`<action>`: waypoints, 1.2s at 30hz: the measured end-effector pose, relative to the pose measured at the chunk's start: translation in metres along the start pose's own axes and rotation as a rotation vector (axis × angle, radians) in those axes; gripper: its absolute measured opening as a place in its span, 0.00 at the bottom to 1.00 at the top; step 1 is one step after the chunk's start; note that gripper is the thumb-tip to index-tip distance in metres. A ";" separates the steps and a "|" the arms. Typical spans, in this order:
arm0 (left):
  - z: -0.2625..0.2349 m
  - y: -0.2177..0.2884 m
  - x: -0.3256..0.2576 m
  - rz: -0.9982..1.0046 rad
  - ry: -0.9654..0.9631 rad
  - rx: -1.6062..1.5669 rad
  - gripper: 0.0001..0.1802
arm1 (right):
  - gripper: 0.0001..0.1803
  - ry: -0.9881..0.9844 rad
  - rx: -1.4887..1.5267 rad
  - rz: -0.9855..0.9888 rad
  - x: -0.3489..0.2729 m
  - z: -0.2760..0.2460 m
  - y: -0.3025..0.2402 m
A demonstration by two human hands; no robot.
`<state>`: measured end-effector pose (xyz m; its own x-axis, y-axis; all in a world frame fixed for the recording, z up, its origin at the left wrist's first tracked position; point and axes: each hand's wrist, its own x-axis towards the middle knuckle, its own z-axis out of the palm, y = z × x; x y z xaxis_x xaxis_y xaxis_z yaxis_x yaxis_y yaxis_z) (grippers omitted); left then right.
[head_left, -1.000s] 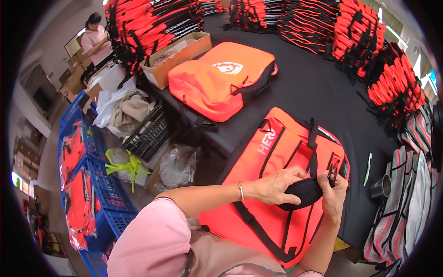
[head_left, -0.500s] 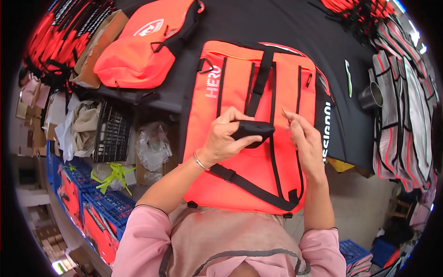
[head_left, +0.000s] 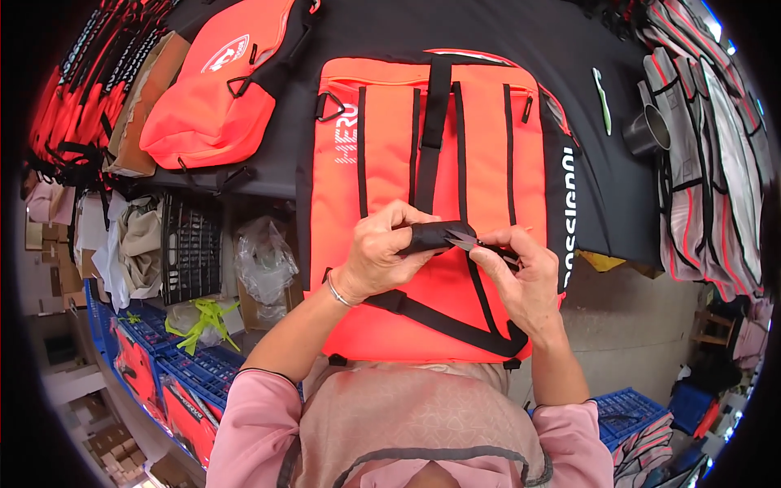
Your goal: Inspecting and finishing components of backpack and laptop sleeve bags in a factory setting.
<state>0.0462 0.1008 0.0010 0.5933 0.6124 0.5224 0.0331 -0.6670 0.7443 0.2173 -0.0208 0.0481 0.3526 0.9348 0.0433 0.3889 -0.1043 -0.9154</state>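
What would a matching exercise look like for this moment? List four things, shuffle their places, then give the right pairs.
Things:
1. snips
2. metal cup
3. orange backpack
4. small black fabric piece

Places:
A. beneath both hands, straps facing up
B. in the grip of the left hand
C. beside the grey fabric pieces at the right
D. held in the right hand

Right pairs: 1-D, 2-C, 3-A, 4-B
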 end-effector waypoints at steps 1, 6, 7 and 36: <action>0.000 0.000 0.000 -0.008 -0.014 -0.005 0.16 | 0.10 0.001 -0.019 -0.014 0.001 0.001 0.000; -0.001 -0.002 -0.001 -0.033 -0.034 -0.027 0.16 | 0.10 -0.013 -0.058 -0.082 0.008 0.003 0.003; -0.001 -0.002 -0.002 -0.058 -0.037 -0.039 0.16 | 0.10 -0.032 -0.041 -0.073 0.008 0.004 0.004; -0.041 0.016 -0.053 -0.032 -0.431 0.068 0.26 | 0.12 -0.065 0.297 0.175 0.000 -0.019 0.029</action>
<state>-0.0175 0.0752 0.0025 0.8722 0.4096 0.2673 0.1013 -0.6860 0.7205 0.2449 -0.0308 0.0291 0.3336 0.9320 -0.1417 0.0594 -0.1708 -0.9835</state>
